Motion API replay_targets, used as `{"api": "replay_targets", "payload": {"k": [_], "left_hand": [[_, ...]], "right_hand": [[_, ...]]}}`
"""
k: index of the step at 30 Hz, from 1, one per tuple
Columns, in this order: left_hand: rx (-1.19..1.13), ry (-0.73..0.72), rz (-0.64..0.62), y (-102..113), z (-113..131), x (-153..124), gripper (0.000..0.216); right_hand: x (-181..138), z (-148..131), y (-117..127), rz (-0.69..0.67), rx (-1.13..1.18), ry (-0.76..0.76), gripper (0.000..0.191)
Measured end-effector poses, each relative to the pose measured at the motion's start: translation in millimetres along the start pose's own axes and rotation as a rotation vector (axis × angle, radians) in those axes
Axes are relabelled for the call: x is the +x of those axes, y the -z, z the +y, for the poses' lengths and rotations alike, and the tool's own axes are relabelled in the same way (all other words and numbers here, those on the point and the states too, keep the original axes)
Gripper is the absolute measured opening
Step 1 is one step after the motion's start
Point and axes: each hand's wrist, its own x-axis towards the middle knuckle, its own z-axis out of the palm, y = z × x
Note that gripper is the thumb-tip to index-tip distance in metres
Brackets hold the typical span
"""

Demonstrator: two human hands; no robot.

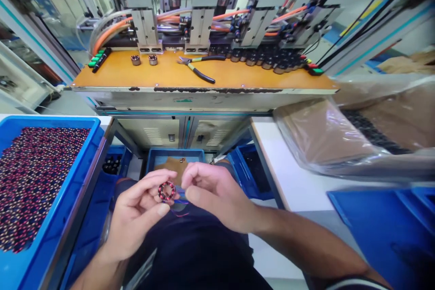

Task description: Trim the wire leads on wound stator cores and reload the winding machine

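My left hand (134, 210) holds a small motor stator (160, 191) between thumb and fingers above my lap. Its ring-shaped end, with red and black segments round a central hole, faces up towards me. Thin blue and reddish wires (180, 214) trail below it. Close on its right is my right hand (217, 195), with the fingers curled and the thumb against them. Whatever this hand may grip is hidden, though the wires pass near its fingertips.
At left, a blue bin (97, 122) holds many similar stators. Cutting pliers (200, 72), two stators (144, 60) and several dark cylindrical parts (265, 59) lie on the orange machine ledge (118, 74). A plastic-wrapped carton (312, 131) stands at right; a blue tray (152, 154) sits low ahead.
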Motion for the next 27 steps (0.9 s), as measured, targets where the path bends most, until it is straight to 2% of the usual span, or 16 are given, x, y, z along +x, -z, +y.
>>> {"api": "replay_targets", "payload": {"k": [3,7,10,14,18,21,25,27], "left_hand": [[0.022,-0.013,-0.008,-3.5,-2.5,1.4,0.042],[0.107,-0.001,0.032,-6.7,-2.5,-0.2,0.034],[0.076,0.034,0.036,-5.8,-1.3,-1.9,0.041],[-0.013,0.043,0.025,-4.3,2.4,-2.1,0.035],[0.079,0.029,0.006,-5.8,8.9,0.0,0.030],[0.142,0.020,-0.008,-6.2,13.6,0.8,0.031],[0.105,0.062,-0.029,-4.3,17.7,0.0,0.029],[0.057,0.098,-0.059,-3.9,19.0,-0.2,0.030]], "right_hand": [[4.7,-5.3,-2.6,-0.025,-0.051,-0.068,0.035],[6.1,-4.0,-4.5,-0.002,-0.096,-0.118,0.023],[5.5,-4.0,1.6,-0.008,-0.117,-0.137,0.019],[4.2,-8.5,10.0,-0.019,-0.061,-0.217,0.021],[2.3,-9.0,6.5,-0.105,0.007,-0.311,0.029],[0.7,-4.8,7.3,-0.139,0.051,-0.302,0.032],[2.4,-7.6,24.4,-0.253,-0.019,-0.276,0.030],[7.7,-14.7,31.7,-0.289,-0.128,-0.163,0.022]]}}
